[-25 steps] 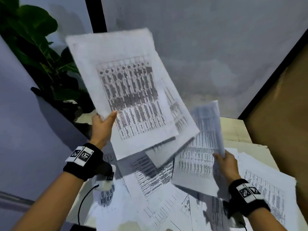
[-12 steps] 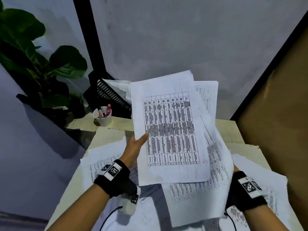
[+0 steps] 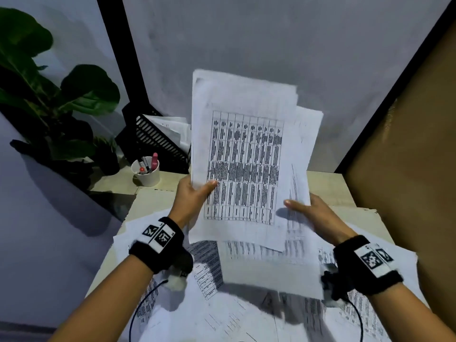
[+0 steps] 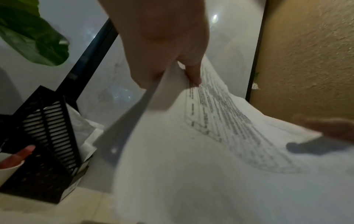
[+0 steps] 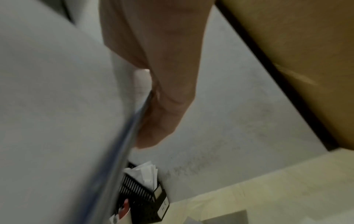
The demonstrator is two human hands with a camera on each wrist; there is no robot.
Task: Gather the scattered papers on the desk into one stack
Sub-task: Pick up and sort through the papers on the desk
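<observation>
I hold a bundle of printed sheets up over the desk, tilted towards me, its edges uneven. My left hand pinches the bundle's lower left edge, thumb on the front; the left wrist view shows that hand with the bundle curving away below it. My right hand holds the lower right edge, thumb across the front and fingers behind. In the right wrist view its fingers lie against the back of the blurred bundle. More printed papers lie scattered and overlapping on the desk under my arms.
A black slotted file holder with papers in it stands at the back left, a white cup of pens in front of it. A leafy plant fills the left side. A brown panel borders the desk's right side.
My right hand brought its sheets up to the bundle in my left hand. Both hands now hold one bundle, shifted right and more upright before me.
</observation>
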